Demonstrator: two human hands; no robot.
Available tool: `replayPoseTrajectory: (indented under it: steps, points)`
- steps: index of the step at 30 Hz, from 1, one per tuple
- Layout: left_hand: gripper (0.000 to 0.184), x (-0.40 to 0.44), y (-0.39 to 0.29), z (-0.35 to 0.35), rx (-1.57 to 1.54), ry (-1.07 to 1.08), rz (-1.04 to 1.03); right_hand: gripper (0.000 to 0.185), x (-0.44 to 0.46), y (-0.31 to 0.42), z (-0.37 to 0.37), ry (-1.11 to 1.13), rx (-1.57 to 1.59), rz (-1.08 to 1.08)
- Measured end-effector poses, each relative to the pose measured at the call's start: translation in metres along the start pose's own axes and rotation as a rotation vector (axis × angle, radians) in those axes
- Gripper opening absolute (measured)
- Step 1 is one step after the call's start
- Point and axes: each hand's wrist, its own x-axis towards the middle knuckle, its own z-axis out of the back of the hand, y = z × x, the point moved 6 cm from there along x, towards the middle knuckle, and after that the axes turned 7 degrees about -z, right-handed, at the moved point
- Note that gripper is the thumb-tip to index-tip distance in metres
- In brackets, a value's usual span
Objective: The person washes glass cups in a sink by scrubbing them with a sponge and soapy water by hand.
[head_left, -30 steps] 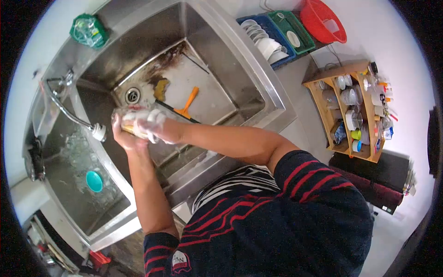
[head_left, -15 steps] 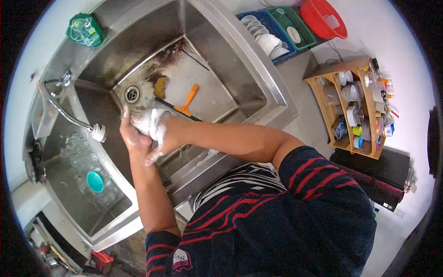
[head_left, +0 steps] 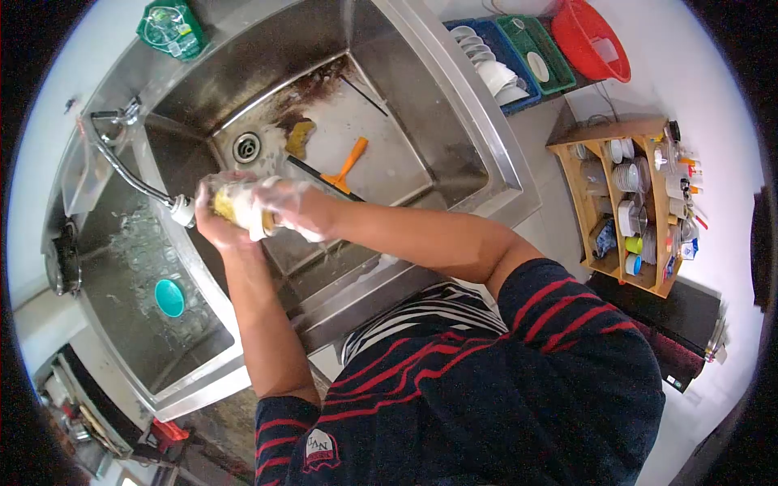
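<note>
Both of my hands meet over the near left part of the large steel sink basin (head_left: 405,154). My left hand (head_left: 217,223) is closed around a clear, foam-covered glass (head_left: 243,193). My right hand (head_left: 312,212), wet with suds, presses at the glass's right end with its fingers partly hidden by foam. A yellow sponge (head_left: 224,206) shows at the glass; whether it is inside or against the wall I cannot tell. Beyond my hands, an orange-handled squeegee (head_left: 348,166) and a yellow-brown scrub pad (head_left: 300,138) lie on the basin floor near the drain (head_left: 246,147).
A flexible faucet (head_left: 134,170) hangs just left of my hands. The left basin holds water, several clear glasses (head_left: 146,243) and a teal cup (head_left: 169,298). A green pouch (head_left: 172,31) sits on the rim. Dish crates (head_left: 531,61) and a wooden shelf (head_left: 616,202) stand right.
The view has shifted slightly. My left hand has wrapped further around the glass, and my right hand has turned and drawn back a little. Yellow sponge now shows at the glass.
</note>
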Motion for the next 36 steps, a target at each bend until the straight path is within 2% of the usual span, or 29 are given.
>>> replayPoseTrajectory:
  steps: [2,3,4,6,7,8,9,10,11,12,13,14,15,16,18,20,21,22,23,24,25,26,28,29,30,32,33,34,36]
  points:
    - [0.035,-0.009,0.002,-0.021,-0.021,0.004,0.046,0.080,-0.029,0.028,-0.018,-0.179,-0.652,0.347]
    - [0.033,-0.011,0.006,-0.022,0.043,-0.073,0.101,0.083,-0.035,0.037,-0.026,-0.188,-0.968,0.631]
    - [0.031,-0.013,0.010,-0.017,0.109,-0.155,0.157,0.083,-0.035,0.036,-0.020,-0.189,-0.964,0.624]
    - [0.033,-0.008,0.019,-0.007,0.132,-0.170,0.205,0.082,-0.035,0.035,-0.020,-0.162,-1.260,0.621]
    - [0.031,-0.009,0.020,-0.005,0.170,-0.195,0.193,0.074,-0.034,0.026,-0.016,-0.209,-1.430,0.290]
    - [0.028,-0.011,0.020,-0.001,0.210,-0.225,0.180,0.074,-0.025,0.023,-0.015,-0.200,-1.428,0.293]
    - [0.027,-0.016,0.017,-0.014,0.033,-0.066,0.148,0.073,-0.013,0.028,-0.017,-0.147,-1.037,0.279]
    - [0.027,-0.019,0.017,-0.016,0.036,-0.074,0.146,0.073,-0.008,0.030,-0.019,-0.096,-0.646,0.254]
    - [0.026,-0.021,0.020,-0.023,-0.015,-0.043,0.115,0.067,-0.013,0.024,-0.014,-0.101,-0.221,0.138]
    - [0.026,-0.018,0.019,-0.033,-0.067,-0.005,0.079,0.067,-0.014,0.025,-0.011,-0.092,-0.223,0.139]
    - [0.026,-0.007,0.018,-0.014,0.106,-0.043,0.043,0.068,-0.015,0.032,-0.008,-0.099,-0.352,0.291]
    - [0.026,-0.004,0.020,-0.009,0.056,-0.025,0.087,0.068,-0.018,0.036,-0.007,-0.105,-0.471,0.441]
    - [0.025,-0.009,0.019,-0.019,0.069,-0.106,0.140,0.064,-0.031,0.047,-0.018,-0.158,-0.785,0.472]
    - [0.025,-0.015,0.018,-0.030,0.081,-0.197,0.182,0.070,-0.037,0.061,-0.029,-0.153,-1.334,0.381]
    - [0.036,0.001,0.027,0.013,0.223,-0.200,0.139,0.069,-0.029,0.033,-0.019,-0.272,-1.315,0.723]
    - [0.034,-0.013,0.018,-0.005,0.076,-0.246,0.141,0.069,-0.012,0.022,-0.011,-0.191,-0.988,0.291]
    - [0.034,-0.010,0.013,-0.006,0.041,-0.122,0.069,0.069,-0.005,0.007,0.005,-0.033,-0.140,0.068]
    - [0.034,-0.008,0.008,-0.017,0.005,0.017,0.002,0.069,-0.005,0.007,0.001,-0.012,-0.134,0.069]
    - [0.021,-0.007,0.013,-0.013,-0.024,-0.123,0.015,0.066,-0.008,0.018,-0.002,-0.068,-0.312,0.221]
    - [0.021,-0.006,0.010,-0.009,0.114,-0.163,0.018,0.064,-0.014,0.030,-0.008,-0.132,-0.491,0.372]
    - [0.021,-0.009,0.011,-0.015,0.110,-0.210,0.093,0.056,-0.022,0.047,-0.035,-0.037,-0.893,0.512]
    - [0.021,-0.014,0.012,-0.020,0.103,-0.257,0.168,0.056,-0.024,0.045,-0.036,-0.032,-0.896,0.505]
    - [0.022,-0.009,0.017,-0.002,0.043,-0.268,0.186,0.050,-0.035,0.040,-0.046,-0.289,-1.485,0.758]
    - [0.024,-0.008,0.018,0.009,-0.011,-0.270,0.203,0.075,-0.014,0.013,-0.020,-0.107,-0.997,0.187]
    - [0.024,-0.012,0.012,0.008,-0.007,-0.279,0.195,0.075,-0.013,0.008,-0.018,-0.096,-0.990,0.186]
    - [0.029,-0.007,-0.008,-0.006,-0.126,-0.175,-0.026,0.073,-0.013,0.007,-0.004,0.059,0.070,0.106]
    - [0.033,-0.013,-0.010,-0.017,-0.075,-0.153,-0.048,0.064,-0.022,0.009,-0.001,0.006,-0.308,-0.027]
    - [0.033,-0.012,-0.008,-0.016,-0.081,-0.153,-0.046,0.064,-0.022,0.009,-0.004,0.003,-0.311,-0.030]
    - [0.033,-0.011,0.000,-0.008,-0.122,-0.185,-0.017,0.057,-0.033,0.032,-0.029,-0.205,-1.136,0.440]
